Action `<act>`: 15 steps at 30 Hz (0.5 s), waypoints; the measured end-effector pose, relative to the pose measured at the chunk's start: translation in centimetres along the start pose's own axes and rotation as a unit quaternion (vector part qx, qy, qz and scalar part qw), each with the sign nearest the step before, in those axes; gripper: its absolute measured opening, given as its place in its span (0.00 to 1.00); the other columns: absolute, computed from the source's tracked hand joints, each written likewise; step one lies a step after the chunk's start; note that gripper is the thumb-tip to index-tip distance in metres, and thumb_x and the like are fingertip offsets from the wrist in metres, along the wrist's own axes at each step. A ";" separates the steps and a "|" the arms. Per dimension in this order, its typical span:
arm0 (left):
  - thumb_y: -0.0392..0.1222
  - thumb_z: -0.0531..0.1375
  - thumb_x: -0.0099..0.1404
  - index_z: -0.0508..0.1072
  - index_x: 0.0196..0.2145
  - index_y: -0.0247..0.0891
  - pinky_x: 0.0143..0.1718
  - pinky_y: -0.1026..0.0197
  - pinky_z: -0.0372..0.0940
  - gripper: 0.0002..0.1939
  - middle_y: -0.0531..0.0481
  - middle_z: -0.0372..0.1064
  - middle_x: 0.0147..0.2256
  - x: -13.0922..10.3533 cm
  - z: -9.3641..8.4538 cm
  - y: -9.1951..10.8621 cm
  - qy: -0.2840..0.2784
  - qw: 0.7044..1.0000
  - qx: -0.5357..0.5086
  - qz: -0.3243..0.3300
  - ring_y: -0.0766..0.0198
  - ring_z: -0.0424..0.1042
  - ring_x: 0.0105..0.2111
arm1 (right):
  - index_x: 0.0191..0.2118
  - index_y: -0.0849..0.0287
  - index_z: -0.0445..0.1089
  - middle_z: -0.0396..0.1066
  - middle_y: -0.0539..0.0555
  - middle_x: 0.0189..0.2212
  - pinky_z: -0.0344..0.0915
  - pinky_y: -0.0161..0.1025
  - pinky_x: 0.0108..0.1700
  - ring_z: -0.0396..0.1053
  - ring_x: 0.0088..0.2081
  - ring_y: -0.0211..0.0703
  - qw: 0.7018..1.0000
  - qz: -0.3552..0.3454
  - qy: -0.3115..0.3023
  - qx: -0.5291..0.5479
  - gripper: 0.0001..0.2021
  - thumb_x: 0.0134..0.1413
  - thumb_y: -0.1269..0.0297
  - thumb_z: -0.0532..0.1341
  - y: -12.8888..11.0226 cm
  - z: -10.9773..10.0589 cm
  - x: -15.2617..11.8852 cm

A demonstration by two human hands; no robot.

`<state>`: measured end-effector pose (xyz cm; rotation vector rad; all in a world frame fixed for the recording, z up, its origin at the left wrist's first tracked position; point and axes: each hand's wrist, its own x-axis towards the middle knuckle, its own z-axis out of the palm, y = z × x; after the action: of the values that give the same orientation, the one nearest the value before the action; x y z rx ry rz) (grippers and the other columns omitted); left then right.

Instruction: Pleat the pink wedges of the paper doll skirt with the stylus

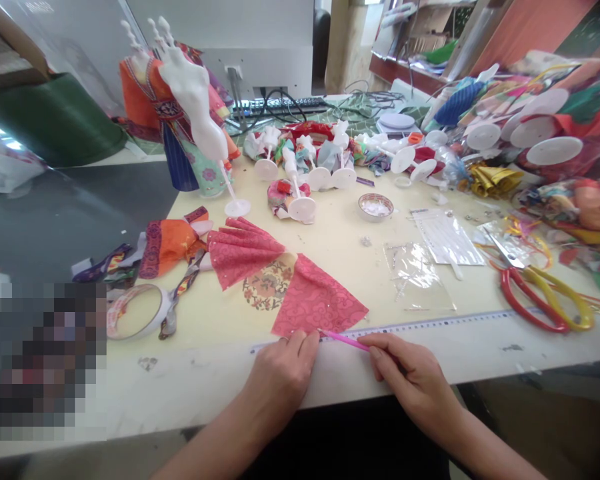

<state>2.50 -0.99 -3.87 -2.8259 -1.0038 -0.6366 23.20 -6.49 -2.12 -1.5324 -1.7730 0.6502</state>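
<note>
A red patterned cloth piece lies flat near the front of the table, beside a round floral cloth piece and a pleated red cloth. My left hand rests closed at the cloth's lower edge, its fingertips pressed together there; whatever is under them is hidden. In my right hand is a thin pink stick-like tool, pinched between thumb and fingers. The tool's tip meets the cloth's lower edge beside my left fingers. A ruler lies just behind my hands.
Scissors lie at the right, near clear plastic bags. A tape roll and an orange cloth are at the left. White mannequins, a small bowl and heaped doll clothes stand farther back.
</note>
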 end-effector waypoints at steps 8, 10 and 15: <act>0.28 0.46 0.64 0.66 0.42 0.30 0.16 0.61 0.60 0.12 0.49 0.68 0.25 0.0 -0.2 0.1 -0.006 1.000 0.019 0.007 0.62 0.66 0.18 | 0.38 0.60 0.70 0.65 0.47 0.17 0.62 0.30 0.22 0.65 0.19 0.34 1.000 0.006 -0.003 0.000 0.11 0.59 0.67 0.51 0.0 0.0 -0.1; 0.27 0.46 0.64 0.66 0.42 0.29 0.16 0.61 0.59 0.13 0.48 0.69 0.25 0.0 -0.2 0.1 -0.005 1.000 0.028 0.014 0.62 0.66 0.18 | 0.38 0.60 0.70 0.64 0.46 0.17 0.61 0.30 0.22 0.65 0.19 0.34 1.000 0.006 -0.002 -0.002 0.10 0.59 0.67 0.51 0.0 0.0 -0.1; 0.27 0.46 0.64 0.66 0.42 0.29 0.15 0.61 0.58 0.12 0.49 0.68 0.24 0.0 -0.2 0.2 -0.006 0.999 0.044 0.025 0.62 0.65 0.16 | 0.38 0.59 0.70 0.64 0.46 0.17 0.61 0.30 0.23 0.65 0.20 0.34 1.000 0.011 0.007 -0.002 0.10 0.59 0.67 0.52 0.1 0.1 0.1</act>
<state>2.55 -1.18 -3.65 -2.7715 -0.9359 -0.5583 23.22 -6.40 -2.26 -1.5582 -1.7506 0.6462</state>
